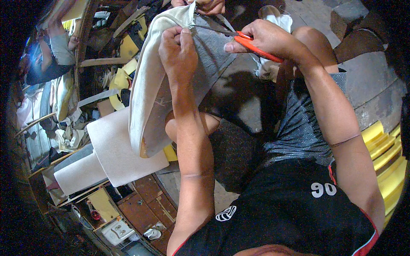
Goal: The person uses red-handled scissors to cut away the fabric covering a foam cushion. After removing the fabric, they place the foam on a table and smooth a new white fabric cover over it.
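Observation:
A curved upholstered panel (147,85), covered in cream fabric with a grey underside (213,55), leans across the upper middle. My left hand (179,47) pinches the fabric's edge near its top corner, its thumb against the curled fingers. In my right hand (267,40) is a pair of scissors (258,50) with orange handles. Their dark blades point left, and the tips touch or nearly touch the fabric edge beside my left thumb. Whether the blades are spread I cannot make out. Another person's hand (209,6) is at the panel's top edge, partly cut off by the frame.
At left lies a thick roll of pale fabric (124,147). Wood strips, yellow foam scraps (121,81) and cloth are heaped behind it. Yellow foam pieces (384,149) are stacked at right. A white plastic tray (116,231) sits at lower left, by brown boards (147,217).

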Demonstrator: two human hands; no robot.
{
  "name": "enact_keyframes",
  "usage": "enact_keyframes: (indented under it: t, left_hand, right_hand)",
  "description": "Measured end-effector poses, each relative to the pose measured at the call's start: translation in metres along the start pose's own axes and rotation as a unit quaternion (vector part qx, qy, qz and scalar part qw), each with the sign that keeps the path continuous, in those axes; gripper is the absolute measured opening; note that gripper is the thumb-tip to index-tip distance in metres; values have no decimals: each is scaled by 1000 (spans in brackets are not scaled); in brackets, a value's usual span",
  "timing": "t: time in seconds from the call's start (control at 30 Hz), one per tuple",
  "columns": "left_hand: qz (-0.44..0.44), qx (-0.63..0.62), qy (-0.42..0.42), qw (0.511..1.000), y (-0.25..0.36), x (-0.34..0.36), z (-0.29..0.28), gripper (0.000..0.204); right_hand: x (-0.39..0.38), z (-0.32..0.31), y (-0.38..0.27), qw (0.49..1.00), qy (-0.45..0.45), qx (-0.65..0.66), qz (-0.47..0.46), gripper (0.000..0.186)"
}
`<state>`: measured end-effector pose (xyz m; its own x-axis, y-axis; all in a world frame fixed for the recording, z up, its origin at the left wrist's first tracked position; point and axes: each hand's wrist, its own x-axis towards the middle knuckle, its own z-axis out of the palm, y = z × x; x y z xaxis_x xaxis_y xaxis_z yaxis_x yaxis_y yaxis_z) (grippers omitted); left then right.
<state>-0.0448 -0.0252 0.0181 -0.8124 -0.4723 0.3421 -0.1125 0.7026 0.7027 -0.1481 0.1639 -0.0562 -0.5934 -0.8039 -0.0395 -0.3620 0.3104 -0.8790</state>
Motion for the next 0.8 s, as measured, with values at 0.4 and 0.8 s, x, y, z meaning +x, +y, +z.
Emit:
enact_keyframes:
  t: [0.4, 0.8]
  left_hand:
    - [41, 46, 8, 998, 5, -3, 1, 14]
    - [46, 12, -13, 999, -4, -4, -6, 15]
  right_hand:
    - [1, -8, -4, 999, -2, -48, -18, 79]
    - [-1, -7, 1, 1000, -10, -28, -6, 69]
